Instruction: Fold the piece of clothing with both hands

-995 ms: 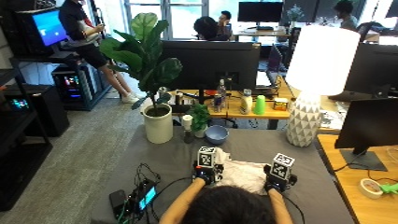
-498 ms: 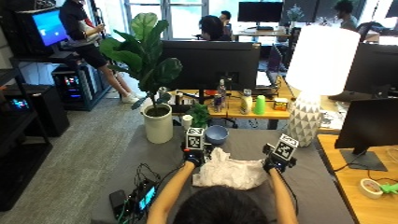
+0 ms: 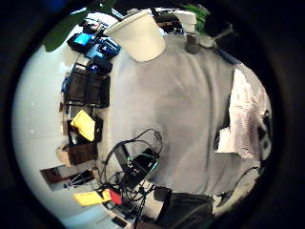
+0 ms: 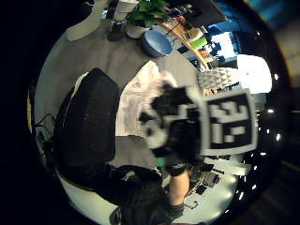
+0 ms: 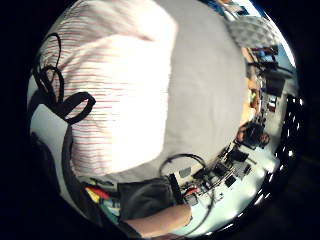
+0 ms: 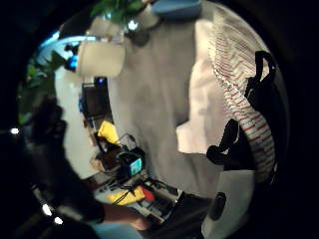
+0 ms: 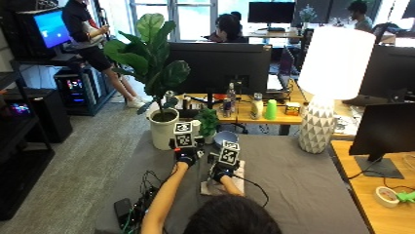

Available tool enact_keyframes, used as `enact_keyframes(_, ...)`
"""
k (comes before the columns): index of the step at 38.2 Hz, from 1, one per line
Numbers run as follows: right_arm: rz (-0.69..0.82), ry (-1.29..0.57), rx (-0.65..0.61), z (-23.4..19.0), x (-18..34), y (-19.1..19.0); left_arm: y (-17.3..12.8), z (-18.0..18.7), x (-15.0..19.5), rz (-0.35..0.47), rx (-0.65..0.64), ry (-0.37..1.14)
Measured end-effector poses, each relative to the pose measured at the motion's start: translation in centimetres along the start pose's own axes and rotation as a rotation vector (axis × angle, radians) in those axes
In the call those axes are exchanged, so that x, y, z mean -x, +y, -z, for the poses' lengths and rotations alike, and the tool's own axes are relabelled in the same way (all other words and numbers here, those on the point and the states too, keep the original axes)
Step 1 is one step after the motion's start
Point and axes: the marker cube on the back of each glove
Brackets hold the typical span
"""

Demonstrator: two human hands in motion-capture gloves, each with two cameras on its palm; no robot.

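Observation:
A white cloth with thin red stripes lies folded into a small bundle on the grey table, just in front of me. My right hand rests on top of it; the cloth fills its little finger side palm view and shows beside the palm in the thumb side one. My left hand hovers over bare table to the left of the cloth and holds nothing. From its palm the cloth lies off to one side, and the right hand sits on the cloth.
A blue bowl, a small plant and a white plant pot stand just beyond the hands. A white lamp stands at the far right. Cables and a dark device lie at the table's near left.
Half a second ago both hands held the cloth spread between them. Now the right hand has come across onto the cloth, which is narrower, and the left hand has let go.

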Motion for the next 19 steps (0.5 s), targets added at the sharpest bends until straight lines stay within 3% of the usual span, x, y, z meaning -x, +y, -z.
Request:
enact_keyframes(4, 0.091, -0.039, 0.207, -5.6, 3.9, 0.8, 0.4, 0.5, 1.4, 0.009, -0.012, -0.017)
enact_keyframes(7, 0.092, -0.106, 0.326, -7.4, 4.8, 1.1, 0.6, 0.7, 2.0, -0.008, -0.009, 0.011)
enact_keyframes(14, 0.136, -0.321, 0.201, -3.0, 4.0, 0.9, 0.1, 0.7, 2.7, 0.013, -0.019, 0.024)
enact_keyframes(19, 0.133, -0.275, 0.043, 3.1, 0.7, 1.0, -2.1, -1.8, 2.3, -0.011, 0.063, 0.047)
